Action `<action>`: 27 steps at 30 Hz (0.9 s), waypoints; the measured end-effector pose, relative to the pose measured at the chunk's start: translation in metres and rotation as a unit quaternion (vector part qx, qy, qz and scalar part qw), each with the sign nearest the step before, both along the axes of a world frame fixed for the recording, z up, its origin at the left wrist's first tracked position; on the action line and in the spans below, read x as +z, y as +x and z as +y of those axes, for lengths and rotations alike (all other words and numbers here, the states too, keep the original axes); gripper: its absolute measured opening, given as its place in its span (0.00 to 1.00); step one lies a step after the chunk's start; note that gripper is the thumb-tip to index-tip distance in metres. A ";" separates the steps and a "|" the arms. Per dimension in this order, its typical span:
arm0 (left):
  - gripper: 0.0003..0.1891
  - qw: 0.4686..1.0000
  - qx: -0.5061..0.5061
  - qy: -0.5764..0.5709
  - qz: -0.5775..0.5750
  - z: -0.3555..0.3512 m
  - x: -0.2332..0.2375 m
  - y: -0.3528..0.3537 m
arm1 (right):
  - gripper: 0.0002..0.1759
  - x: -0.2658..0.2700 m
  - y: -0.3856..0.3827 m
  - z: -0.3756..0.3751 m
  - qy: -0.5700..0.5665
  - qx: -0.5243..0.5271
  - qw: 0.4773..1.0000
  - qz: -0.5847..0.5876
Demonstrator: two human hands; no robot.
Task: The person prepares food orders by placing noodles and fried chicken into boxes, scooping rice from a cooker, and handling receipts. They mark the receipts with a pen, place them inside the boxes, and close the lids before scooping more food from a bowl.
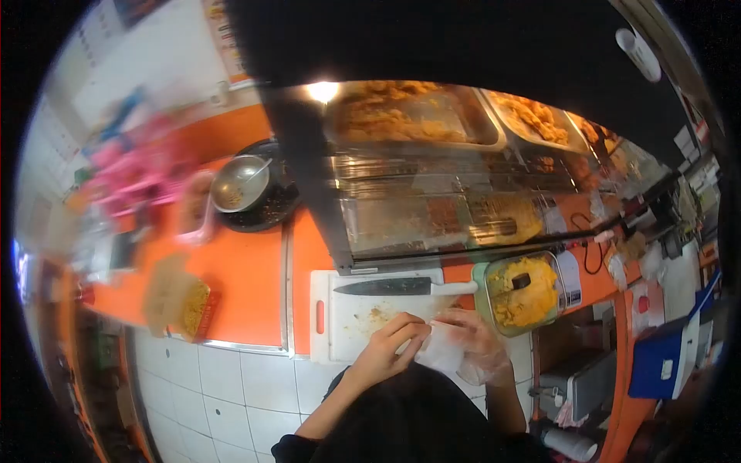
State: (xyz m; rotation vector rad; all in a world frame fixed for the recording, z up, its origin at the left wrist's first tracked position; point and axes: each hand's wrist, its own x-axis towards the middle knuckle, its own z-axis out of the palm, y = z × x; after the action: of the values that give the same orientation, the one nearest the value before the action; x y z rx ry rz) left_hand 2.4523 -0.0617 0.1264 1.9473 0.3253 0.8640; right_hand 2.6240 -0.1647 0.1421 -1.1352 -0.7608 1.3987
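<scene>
My left hand [395, 341], bare, is closed with its fingertips pinching the edge of thin clear plastic [441, 349], which looks like a disposable glove. My right hand [477, 338] is closed on the same plastic, and clear film covers its fingers and back down towards the wrist. Both hands are close together over the front edge of a white cutting board [330, 339] with crumbs on it. Behind them a large knife [394, 286] lies across the board, its white handle pointing right. To the right of my right hand stands a container of yellow food [526, 289] with a dark utensil in it.
A glass display case [417, 208] with trays of fried food [394, 116] rises behind the board. Left on the orange counter [255, 270] are a metal bowl [240, 184], an open box [199, 309] and pink bags [139, 174]. A blue box [660, 359] is at the right.
</scene>
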 end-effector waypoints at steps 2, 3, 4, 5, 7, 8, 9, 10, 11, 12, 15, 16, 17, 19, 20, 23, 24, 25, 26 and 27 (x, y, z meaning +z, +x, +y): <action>0.08 0.994 -0.002 -0.108 -0.008 -0.005 -0.006 -0.001 | 0.19 0.009 -0.002 0.002 -0.008 0.008 0.983 -0.182; 0.08 0.976 0.003 -0.219 -0.015 -0.011 -0.009 -0.003 | 0.18 0.006 -0.004 0.001 -0.016 -0.008 0.989 -0.144; 0.09 0.946 0.009 -0.325 -0.021 -0.014 -0.010 -0.003 | 0.17 -0.001 -0.004 0.002 -0.021 -0.024 0.994 -0.107; 0.10 0.940 0.007 -0.337 -0.057 -0.016 -0.010 -0.001 | 0.15 -0.009 -0.004 0.003 -0.026 -0.040 0.996 -0.069; 0.12 0.924 0.004 -0.360 -0.128 -0.018 0.000 0.006 | 0.12 -0.017 -0.009 0.004 -0.005 -0.109 0.988 -0.105; 0.14 0.915 0.016 -0.388 -0.114 -0.021 -0.001 0.007 | 0.10 -0.016 -0.010 0.006 -0.007 -0.127 0.986 -0.106; 0.14 0.925 0.012 -0.374 -0.066 -0.021 -0.004 0.007 | 0.09 -0.015 -0.012 0.008 -0.008 -0.144 0.984 -0.108; 0.14 0.933 0.009 -0.358 -0.018 -0.020 -0.012 0.005 | 0.09 -0.015 -0.016 0.009 0.011 -0.169 0.983 -0.067; 0.14 0.939 0.005 -0.342 0.030 -0.017 -0.019 0.003 | 0.08 -0.015 -0.016 0.008 0.013 -0.176 0.982 -0.066; 0.12 0.931 -0.009 -0.360 0.057 -0.014 -0.023 0.001 | 0.08 -0.017 -0.013 0.008 0.016 -0.184 0.981 -0.065; 0.09 0.887 0.003 -0.446 0.115 0.000 -0.026 -0.008 | 0.07 -0.021 0.003 0.004 0.039 -0.175 0.977 -0.113; 0.08 0.912 0.015 -0.397 0.103 0.004 -0.029 -0.010 | 0.07 -0.021 0.008 0.003 0.048 -0.167 0.975 -0.137; 0.08 0.910 0.030 -0.408 0.064 0.004 -0.028 -0.007 | 0.07 -0.019 0.009 0.002 0.046 -0.165 0.979 -0.109; 0.07 0.901 0.060 -0.430 -0.013 0.003 -0.018 -0.001 | 0.07 -0.013 0.008 0.001 0.040 -0.161 0.985 -0.053; 0.08 0.893 0.086 -0.441 -0.040 0.003 -0.009 0.005 | 0.08 -0.011 0.007 0.002 0.049 -0.166 0.984 -0.031; 0.07 0.944 0.121 -0.306 0.002 0.025 -0.006 -0.001 | 0.09 -0.005 0.005 0.003 0.057 -0.175 0.983 0.000; 0.06 0.947 0.127 -0.296 0.008 0.030 0.003 -0.001 | 0.09 -0.001 0.006 0.002 0.048 -0.175 0.983 -0.015; 0.06 0.949 0.133 -0.285 0.012 0.035 0.010 -0.002 | 0.10 0.002 0.006 0.002 0.039 -0.174 0.983 -0.029; 0.07 0.962 0.115 -0.249 0.010 0.040 0.012 -0.004 | 0.11 0.005 0.004 0.003 0.032 -0.179 0.983 -0.029; 0.07 0.964 0.125 -0.235 0.003 0.043 0.019 -0.003 | 0.11 0.007 0.002 0.004 0.048 -0.196 0.979 -0.007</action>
State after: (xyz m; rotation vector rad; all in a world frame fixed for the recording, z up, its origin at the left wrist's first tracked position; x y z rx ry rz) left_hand 2.4491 -0.0184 0.1453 1.4844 0.7237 0.8481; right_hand 2.6263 -0.1608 0.1492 -1.1480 -0.5683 1.0144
